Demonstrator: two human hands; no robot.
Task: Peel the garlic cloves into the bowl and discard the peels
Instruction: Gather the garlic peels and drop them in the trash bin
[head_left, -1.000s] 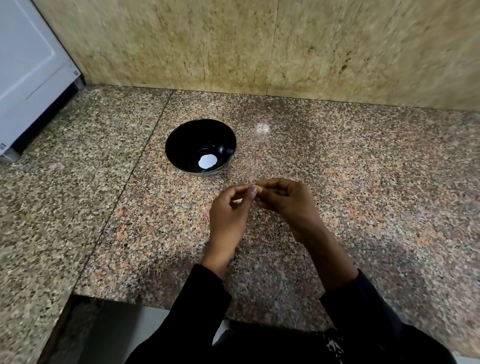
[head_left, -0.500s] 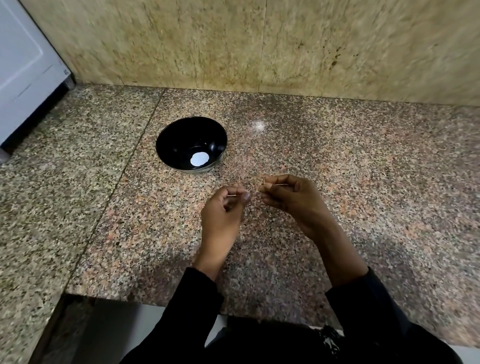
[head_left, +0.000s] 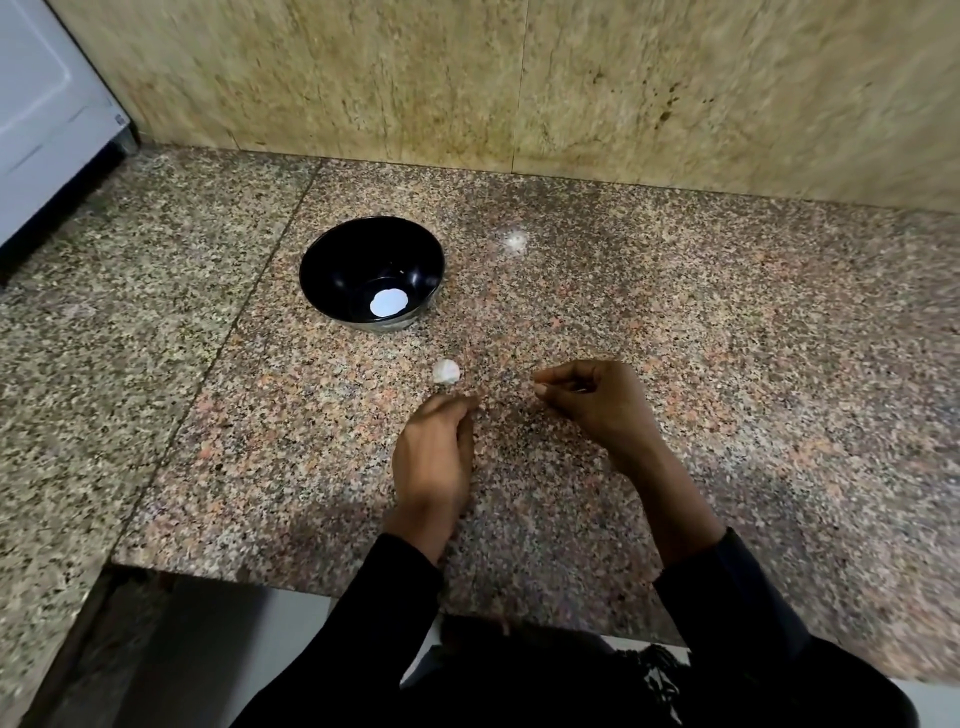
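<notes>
A black bowl (head_left: 332, 260) stands on the granite counter (head_left: 727, 338), with a round white patch at its bottom; I cannot tell whether that is a clove or glare. A small white garlic piece (head_left: 447, 371) lies loose on the counter between the bowl and my hands. My left hand (head_left: 434, 452) rests just short of it, fingers loosely curled with nothing seen in them. To the right, my right hand (head_left: 597, 402) pinches thumb against forefinger on what looks like a thin sliver of peel.
A beige stone wall (head_left: 519, 93) rises behind the counter. A white appliance (head_left: 41, 114) stands at the far left. The counter's front edge (head_left: 260, 577) runs just below my wrists, with a seam (head_left: 249, 312) left of the bowl.
My hands have pulled apart from a joint pinch. The white garlic piece now lies on the counter in front of my left hand. The view has shifted slightly.
</notes>
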